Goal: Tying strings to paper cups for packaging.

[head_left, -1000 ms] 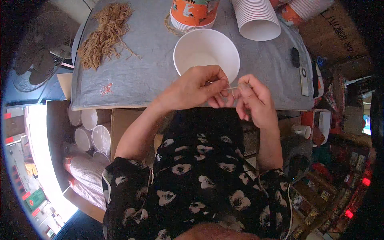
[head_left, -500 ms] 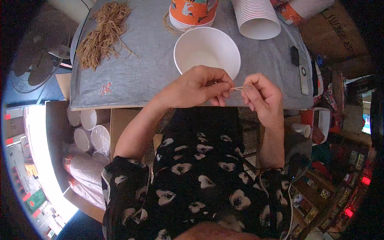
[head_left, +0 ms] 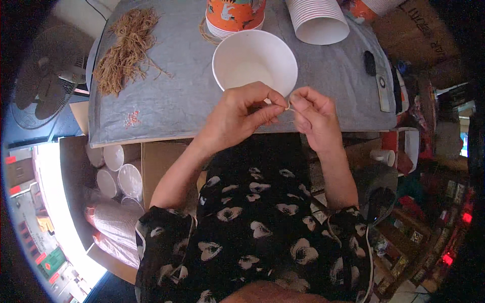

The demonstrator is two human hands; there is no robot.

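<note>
Just in front of the table's near edge, my left hand (head_left: 242,113) and my right hand (head_left: 318,118) meet, each pinching a thin tan string (head_left: 288,106). A small loop of it shows between my fingertips; the rest is hidden in my fingers. Right behind my hands a white paper bucket (head_left: 255,55) stands with its wide mouth up, its near rim partly covered by my left hand. At the table's far left lies a loose bundle of brown twine (head_left: 126,53).
Behind the bucket stands an orange printed bucket stack (head_left: 235,15), a string coil beside it. A stack of white buckets (head_left: 322,28) lies at the far right. A dark object (head_left: 370,63) sits by the right edge. Wrapped buckets (head_left: 130,181) fill a box below left; a fan (head_left: 45,81) stands left.
My hands have come closer together, the right one moving left toward the left one. The string between them now shows as a small loop instead of a short stretched length.
</note>
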